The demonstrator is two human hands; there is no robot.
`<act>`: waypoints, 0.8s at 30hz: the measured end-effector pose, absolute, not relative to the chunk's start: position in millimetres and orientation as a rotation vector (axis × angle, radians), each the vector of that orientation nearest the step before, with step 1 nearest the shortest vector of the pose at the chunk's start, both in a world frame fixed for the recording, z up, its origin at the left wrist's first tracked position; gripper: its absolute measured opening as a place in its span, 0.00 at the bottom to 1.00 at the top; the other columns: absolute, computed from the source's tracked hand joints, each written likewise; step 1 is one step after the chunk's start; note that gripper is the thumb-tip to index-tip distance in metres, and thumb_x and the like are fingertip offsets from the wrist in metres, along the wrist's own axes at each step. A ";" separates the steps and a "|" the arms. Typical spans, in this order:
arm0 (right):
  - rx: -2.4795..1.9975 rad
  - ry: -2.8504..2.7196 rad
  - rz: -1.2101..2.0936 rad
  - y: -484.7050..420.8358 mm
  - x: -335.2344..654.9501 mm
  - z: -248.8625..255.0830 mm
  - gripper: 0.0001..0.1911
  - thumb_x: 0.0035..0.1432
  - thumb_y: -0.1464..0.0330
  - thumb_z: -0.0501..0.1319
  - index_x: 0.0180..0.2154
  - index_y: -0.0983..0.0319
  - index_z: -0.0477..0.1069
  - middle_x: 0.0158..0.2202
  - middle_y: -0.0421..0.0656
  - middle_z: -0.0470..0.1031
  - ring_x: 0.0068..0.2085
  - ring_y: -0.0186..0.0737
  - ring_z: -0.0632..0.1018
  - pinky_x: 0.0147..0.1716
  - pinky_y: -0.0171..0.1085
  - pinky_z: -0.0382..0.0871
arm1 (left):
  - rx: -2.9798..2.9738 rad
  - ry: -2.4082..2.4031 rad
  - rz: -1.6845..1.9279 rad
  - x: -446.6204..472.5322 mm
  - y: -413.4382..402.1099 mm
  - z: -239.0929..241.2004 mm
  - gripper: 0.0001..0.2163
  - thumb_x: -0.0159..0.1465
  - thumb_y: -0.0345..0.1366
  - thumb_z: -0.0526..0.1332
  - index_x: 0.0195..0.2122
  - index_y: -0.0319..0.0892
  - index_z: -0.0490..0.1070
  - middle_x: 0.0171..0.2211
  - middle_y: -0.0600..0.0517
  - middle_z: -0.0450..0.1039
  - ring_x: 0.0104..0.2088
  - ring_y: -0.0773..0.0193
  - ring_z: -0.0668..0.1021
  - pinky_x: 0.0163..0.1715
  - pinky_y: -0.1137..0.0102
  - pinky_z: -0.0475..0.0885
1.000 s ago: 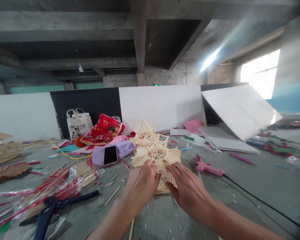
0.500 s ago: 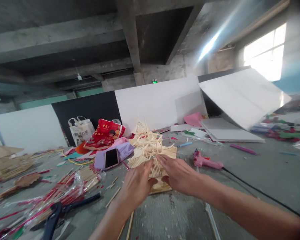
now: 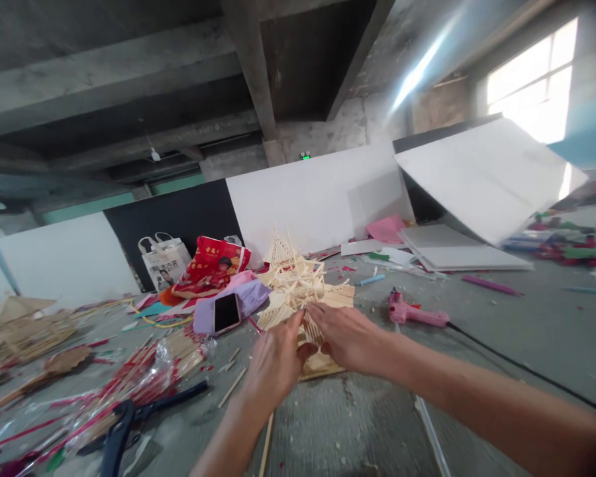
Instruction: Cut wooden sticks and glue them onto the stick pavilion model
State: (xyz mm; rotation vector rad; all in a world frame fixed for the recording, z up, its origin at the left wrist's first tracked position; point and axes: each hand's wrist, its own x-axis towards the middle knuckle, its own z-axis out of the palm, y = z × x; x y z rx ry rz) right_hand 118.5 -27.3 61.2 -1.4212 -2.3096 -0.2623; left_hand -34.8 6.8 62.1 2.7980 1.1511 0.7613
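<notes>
**Both hands at the near panel of a stick model**

A stick model point(image 3: 298, 281) stands on the grey floor point(image 3: 501, 324) in the middle of the view, directly ahead of the person at 12 o'clock. It already has several tiers of crossed sticks and a peaked top, so much of the frame looks built. The flat slatted panel at its near edge is where the work sits now, and its joint with the frame is hidden by the fingers.

The left hand point(image 3: 273, 361) is nearly closed, thumb and fingertips pinched on the edge of that panel. The right hand point(image 3: 347, 338) is half curled, with its fingers laid over the slats and its thumb tucked below. Whether it grips or only steadies I cannot tell.

Room is tight on the left. A phone point(image 3: 227, 313) on a purple cloth point(image 3: 253, 293) lies just beside the model at 9 o'clock, and wrapped stick bundles point(image 3: 144, 371) and blue-handled cutters point(image 3: 124, 424) sit at 8 o'clock. A loose stick point(image 3: 233, 387) lies near the left wrist.

At 3 o'clock a pink glue gun point(image 3: 412, 313) is near the model, and its black cord point(image 3: 526, 371) trails off behind the right forearm. Flat white boards point(image 3: 457, 248) lie well apart at 2 o'clock. The floor is bare towards 6 o'clock.
</notes>
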 end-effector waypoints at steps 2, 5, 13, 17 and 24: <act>-1.404 -2.321 -0.263 -25.2 118.7 59.0 0.24 0.45 0.75 0.52 0.48 0.70 0.59 0.43 0.52 0.69 0.41 0.45 0.72 0.34 0.37 0.64 | 2.789 1.152 0.757 -34.8 7.7 62.0 0.22 0.53 0.31 0.61 0.50 0.45 0.61 0.41 0.49 0.74 0.42 0.58 0.75 0.41 0.67 0.66; -1.381 -2.335 -0.271 -24.1 119.6 56.9 0.22 0.46 0.75 0.52 0.46 0.69 0.60 0.42 0.50 0.69 0.40 0.44 0.72 0.33 0.36 0.63 | 2.762 1.168 0.771 -34.5 7.3 61.7 0.21 0.53 0.31 0.60 0.49 0.44 0.62 0.39 0.48 0.75 0.42 0.58 0.75 0.41 0.67 0.66; -1.378 -2.339 -0.310 -23.9 119.4 56.4 0.23 0.46 0.75 0.52 0.47 0.68 0.59 0.43 0.51 0.68 0.40 0.44 0.72 0.31 0.37 0.62 | 2.589 1.232 0.873 -32.6 7.6 54.5 0.21 0.53 0.32 0.60 0.50 0.43 0.62 0.36 0.47 0.76 0.38 0.57 0.76 0.37 0.65 0.67; -1.383 -2.340 -0.310 -21.4 119.1 54.7 0.23 0.46 0.76 0.52 0.47 0.69 0.59 0.41 0.51 0.69 0.38 0.44 0.72 0.30 0.37 0.62 | 2.514 1.203 0.940 -32.2 9.6 48.1 0.17 0.54 0.32 0.60 0.46 0.42 0.64 0.35 0.49 0.75 0.36 0.58 0.77 0.34 0.67 0.68; -1.413 -2.341 -0.313 -19.4 119.7 54.4 0.17 0.48 0.75 0.52 0.43 0.66 0.62 0.39 0.49 0.70 0.38 0.44 0.73 0.29 0.36 0.62 | 2.435 1.166 0.980 -32.5 6.8 45.1 0.13 0.55 0.31 0.58 0.42 0.43 0.66 0.35 0.51 0.74 0.33 0.63 0.77 0.33 0.70 0.68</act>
